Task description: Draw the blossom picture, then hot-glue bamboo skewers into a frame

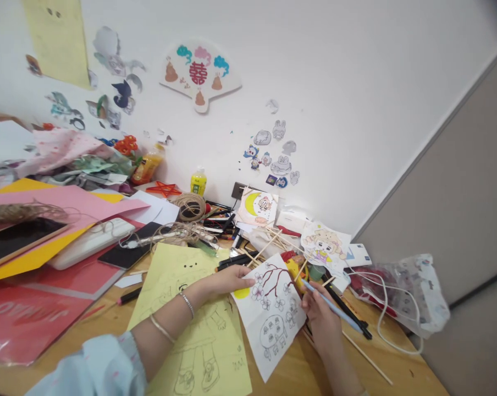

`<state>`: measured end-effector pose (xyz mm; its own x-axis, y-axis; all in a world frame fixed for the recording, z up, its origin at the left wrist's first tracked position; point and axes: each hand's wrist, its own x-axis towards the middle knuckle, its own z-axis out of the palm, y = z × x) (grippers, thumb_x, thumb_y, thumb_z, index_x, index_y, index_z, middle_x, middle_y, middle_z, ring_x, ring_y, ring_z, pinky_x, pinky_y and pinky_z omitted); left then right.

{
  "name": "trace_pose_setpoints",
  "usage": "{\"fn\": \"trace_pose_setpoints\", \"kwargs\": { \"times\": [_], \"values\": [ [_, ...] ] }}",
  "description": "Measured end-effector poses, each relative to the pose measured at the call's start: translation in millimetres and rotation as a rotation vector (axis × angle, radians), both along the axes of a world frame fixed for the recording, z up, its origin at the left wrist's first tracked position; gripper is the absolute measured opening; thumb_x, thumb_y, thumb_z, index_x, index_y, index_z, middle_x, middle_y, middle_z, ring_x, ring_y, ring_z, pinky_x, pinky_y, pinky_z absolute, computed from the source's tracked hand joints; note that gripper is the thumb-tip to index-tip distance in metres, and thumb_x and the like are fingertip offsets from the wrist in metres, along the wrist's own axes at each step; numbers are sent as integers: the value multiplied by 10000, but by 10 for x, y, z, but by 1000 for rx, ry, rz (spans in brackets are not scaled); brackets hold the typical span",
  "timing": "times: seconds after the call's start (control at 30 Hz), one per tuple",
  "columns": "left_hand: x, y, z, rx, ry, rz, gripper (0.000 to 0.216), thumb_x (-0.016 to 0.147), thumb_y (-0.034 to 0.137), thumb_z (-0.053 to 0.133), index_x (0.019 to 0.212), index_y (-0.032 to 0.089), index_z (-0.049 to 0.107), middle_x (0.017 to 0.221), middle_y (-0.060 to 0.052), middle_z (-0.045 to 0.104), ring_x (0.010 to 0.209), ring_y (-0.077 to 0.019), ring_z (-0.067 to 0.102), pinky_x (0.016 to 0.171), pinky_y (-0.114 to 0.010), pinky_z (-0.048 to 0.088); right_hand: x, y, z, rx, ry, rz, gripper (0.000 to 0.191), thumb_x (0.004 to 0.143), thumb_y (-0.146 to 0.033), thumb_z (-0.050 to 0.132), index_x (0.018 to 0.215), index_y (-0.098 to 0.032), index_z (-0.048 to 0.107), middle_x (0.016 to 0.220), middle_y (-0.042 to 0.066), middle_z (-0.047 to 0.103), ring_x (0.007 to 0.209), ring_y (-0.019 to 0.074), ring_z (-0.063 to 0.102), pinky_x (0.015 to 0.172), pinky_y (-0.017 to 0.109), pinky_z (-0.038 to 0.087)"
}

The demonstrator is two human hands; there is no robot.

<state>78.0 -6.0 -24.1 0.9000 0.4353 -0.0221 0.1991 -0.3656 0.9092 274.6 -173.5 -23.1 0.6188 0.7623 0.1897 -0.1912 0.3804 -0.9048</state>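
A white drawing sheet (269, 319) with blossom branches and small round figures lies on the wooden table. My left hand (227, 281) rests on its upper left corner with fingers pressed flat, holding it down; bracelets ring the wrist. My right hand (320, 319) grips a light blue pen (335, 309) beside the sheet's right edge, tip pointing at the branches. A yellow paper (178, 286) with a pencil figure lies under my left forearm.
Pink, yellow and red card sheets (46, 231) pile at the left. Twine (191, 208), markers (232, 258), wooden sticks, coloured cut-outs (325, 245) and a plastic bag (413, 291) crowd the back and right. Two bottles (198, 181) stand by the wall.
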Motion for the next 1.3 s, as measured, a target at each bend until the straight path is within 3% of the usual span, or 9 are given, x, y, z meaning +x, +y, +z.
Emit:
{"fn": "trace_pose_setpoints", "kwargs": {
  "times": [0.07, 0.2, 0.33, 0.5, 0.6, 0.8, 1.0, 1.3],
  "values": [
    [11, -24, 7, 30, 7, 17, 438, 829, 504, 437, 1020, 145, 599, 991, -70, 683, 836, -197, 624, 680, -274, 462, 18, -15, 5, 16, 14, 44, 242, 716, -437, 710, 833, -235, 645, 702, -19, 678, 545, 99, 512, 606, 254, 468],
    [43, -85, 40, 174, 86, 115, 305, 783, 435, 515, 823, 153, 625, 912, -68, 679, 835, -226, 603, 678, -285, 433, 11, -35, -5, 14, -62, 75, 212, 772, -452, 648, 844, -254, 627, 698, -20, 670, 513, 107, 501, 588, 272, 462],
    [55, -149, 93, 273, 156, 142, 242, 790, 380, 495, 782, 170, 616, 844, -47, 668, 785, -215, 596, 643, -273, 411, -117, -2, -67, -113, -388, 75, 209, 757, -419, 669, 812, -220, 635, 677, 2, 652, 549, 137, 534, 583, 282, 453],
    [18, -178, 159, 341, 189, 99, 215, 745, 377, 560, 825, 188, 620, 860, -23, 656, 781, -194, 584, 625, -248, 396, -398, 131, -88, -315, -716, 305, 184, 736, -361, 668, 703, -186, 621, 611, 26, 647, 547, 161, 576, 534, 275, 443],
    [-23, -172, 214, 360, 201, 44, 237, 688, 359, 627, 863, 200, 620, 874, -1, 646, 791, -179, 578, 617, -229, 393, -497, 240, -104, -341, -842, 330, 210, 780, -306, 598, 606, -191, 570, 566, 9, 614, 527, 142, 551, 528, 257, 419],
    [-91, -189, 314, 398, 274, -24, 369, 612, 301, 686, 959, 209, 601, 919, -6, 626, 796, -186, 568, 582, -225, 385, -544, 287, -224, -340, -827, 360, 158, 792, -271, 556, 654, -203, 521, 609, -17, 575, 566, 130, 522, 536, 237, 392],
    [-61, -205, 317, 435, 312, -63, 278, 614, 225, 669, 882, 207, 599, 839, 3, 619, 747, -178, 553, 560, -229, 365, -619, 259, -237, -356, -915, 351, 313, 791, -329, 497, 522, -220, 378, 488, -44, 431, 495, 118, 422, 500, 241, 331],
    [-60, -207, 312, 445, 344, -109, 337, 584, 195, 699, 901, 214, 588, 866, 7, 635, 748, -179, 567, 562, -228, 372, -653, 268, -174, -382, -1041, 375, 289, 772, -301, 482, 512, -212, 392, 501, -33, 450, 507, 122, 435, 496, 243, 308]
  ]
}}
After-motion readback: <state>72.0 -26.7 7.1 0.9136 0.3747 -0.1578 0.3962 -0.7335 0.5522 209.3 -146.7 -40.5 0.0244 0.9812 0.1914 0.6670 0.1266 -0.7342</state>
